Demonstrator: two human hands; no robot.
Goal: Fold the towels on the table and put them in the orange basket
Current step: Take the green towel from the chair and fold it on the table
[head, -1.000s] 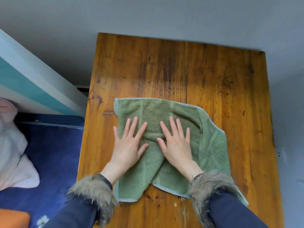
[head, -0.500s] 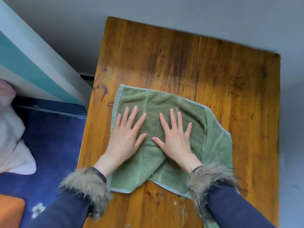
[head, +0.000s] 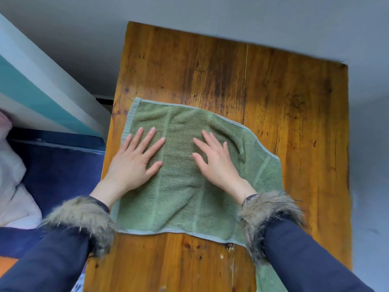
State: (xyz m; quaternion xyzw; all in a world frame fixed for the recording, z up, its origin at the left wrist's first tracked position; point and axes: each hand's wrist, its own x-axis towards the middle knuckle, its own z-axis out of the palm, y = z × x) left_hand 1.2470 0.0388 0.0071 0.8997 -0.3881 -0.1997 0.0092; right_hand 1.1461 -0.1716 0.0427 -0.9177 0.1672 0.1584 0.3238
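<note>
Far left of our hands we note a white cloth bundle (head: 12, 186) on a dark blue cover (head: 59, 171), a teal-and-white striped panel (head: 42, 95) above it, and an orange sliver (head: 6, 263) at the bottom corner. Grey floor (head: 210, 13) surrounds the worn wooden table (head: 294, 123).

Our left hand (head: 134, 163) lies flat on the green towel (head: 181, 186), fingers straight and spread, gripping nothing. Our right hand (head: 214, 163) lies just beside it, also flat, fingers together and angled up-left, holding nothing. Fur cuffs (head: 84, 220) end dark sleeves.

The towel spreads beneath both palms, long axis running left to right, its right end drooping past our right wrist toward the near table edge.
</note>
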